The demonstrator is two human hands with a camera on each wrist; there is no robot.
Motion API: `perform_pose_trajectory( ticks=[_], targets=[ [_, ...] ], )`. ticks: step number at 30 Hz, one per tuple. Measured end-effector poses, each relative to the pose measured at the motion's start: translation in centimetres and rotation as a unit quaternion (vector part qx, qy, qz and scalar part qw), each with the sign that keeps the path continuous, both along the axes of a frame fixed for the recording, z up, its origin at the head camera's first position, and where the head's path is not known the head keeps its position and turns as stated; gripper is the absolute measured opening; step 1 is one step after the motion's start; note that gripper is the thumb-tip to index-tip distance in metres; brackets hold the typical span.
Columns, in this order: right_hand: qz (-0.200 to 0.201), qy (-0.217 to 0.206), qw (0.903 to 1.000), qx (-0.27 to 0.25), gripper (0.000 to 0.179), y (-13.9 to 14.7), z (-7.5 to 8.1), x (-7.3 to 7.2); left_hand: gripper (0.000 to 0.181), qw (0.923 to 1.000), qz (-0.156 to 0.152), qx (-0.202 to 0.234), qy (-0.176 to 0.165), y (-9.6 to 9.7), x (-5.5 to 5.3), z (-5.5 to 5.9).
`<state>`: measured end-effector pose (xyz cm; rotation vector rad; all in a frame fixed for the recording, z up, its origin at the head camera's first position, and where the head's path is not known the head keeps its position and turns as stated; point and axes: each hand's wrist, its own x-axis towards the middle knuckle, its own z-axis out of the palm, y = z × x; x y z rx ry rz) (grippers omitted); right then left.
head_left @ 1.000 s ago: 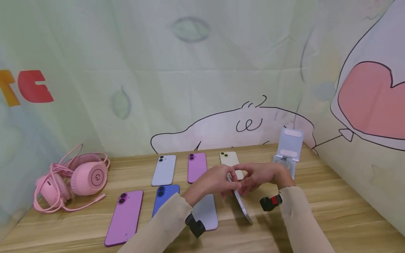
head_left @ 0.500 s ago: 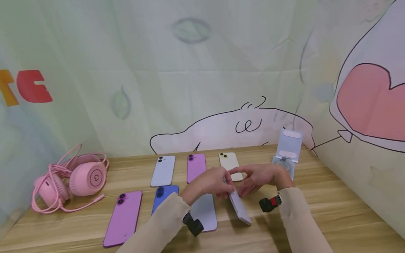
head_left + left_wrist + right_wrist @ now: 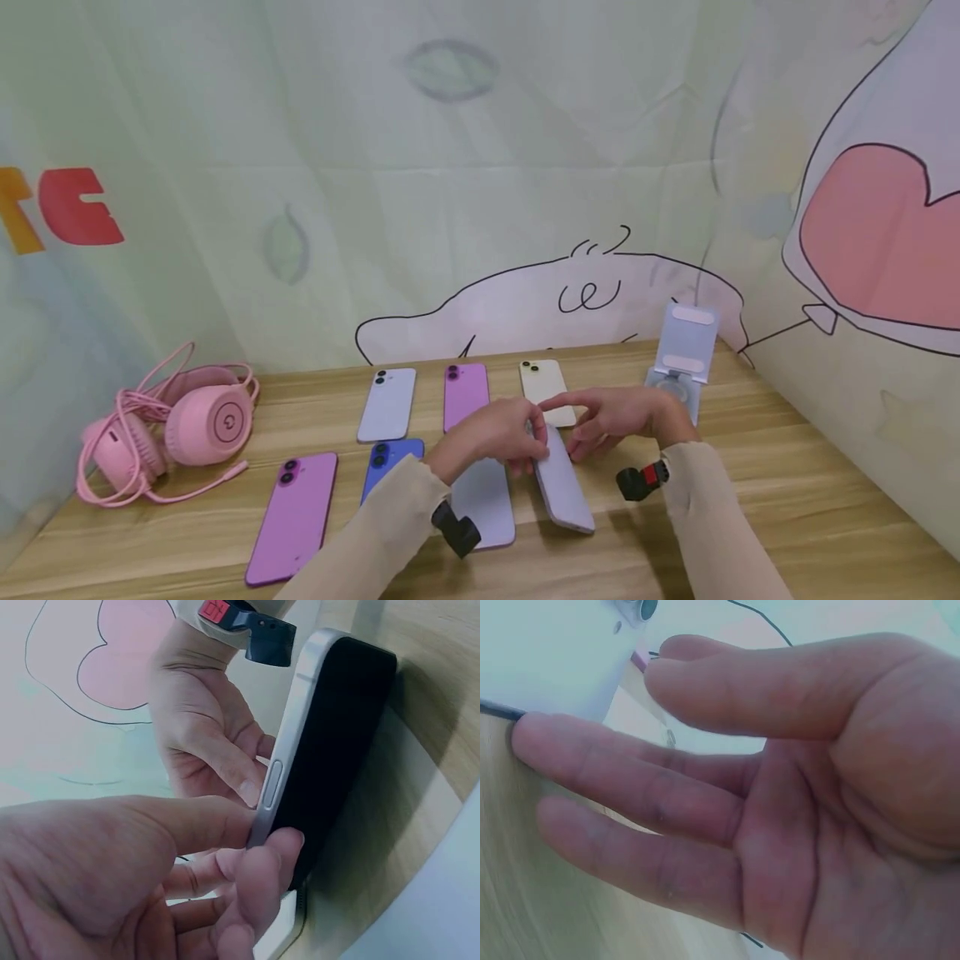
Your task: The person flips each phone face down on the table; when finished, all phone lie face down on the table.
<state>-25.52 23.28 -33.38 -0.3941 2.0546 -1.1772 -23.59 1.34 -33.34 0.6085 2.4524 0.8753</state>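
Note:
My left hand point(image 3: 501, 433) pinches the side edge of a pale lavender phone point(image 3: 564, 487) between thumb and fingers. The phone leans at a tilt, its back facing up and to the right in the head view. From the left wrist, its black screen point(image 3: 341, 742) and silver side with a long button show. My right hand point(image 3: 618, 414) is beside the phone's far right edge, fingers extended, and a fingertip point(image 3: 536, 739) meets the phone's edge in the right wrist view. Another pale phone point(image 3: 483, 504) lies flat under the left wrist, partly hidden by it.
Behind the hands lie a white phone point(image 3: 387, 404), a pink phone point(image 3: 465, 396) and a cream phone point(image 3: 543, 387). A blue phone point(image 3: 390, 467) and a larger pink phone point(image 3: 292, 517) lie at the left. Pink headphones point(image 3: 217, 421) stand far left, a folding stand point(image 3: 686, 342) back right.
The phone in my left hand has turned from nearly edge-on to showing its back, leaning lower to the left. My right thumb and fingers have loosened off it slightly.

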Motion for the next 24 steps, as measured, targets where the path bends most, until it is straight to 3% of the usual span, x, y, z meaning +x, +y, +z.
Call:
perform_pose_trajectory(
  ticks=[9, 24],
  targets=[
    [0.003, 0.008, 0.9999, 0.008, 0.059, 0.2, -0.1, 0.0, 0.013, 0.9999, -0.011, -0.006, 0.009, 0.1, -0.2, -0.7],
    [-0.008, 0.016, 0.9996, 0.023, 0.060, 0.3, 0.2, 0.1, 0.014, 0.9967, -0.028, -0.072, 0.023, 0.3, -0.4, -2.0]
  ],
)
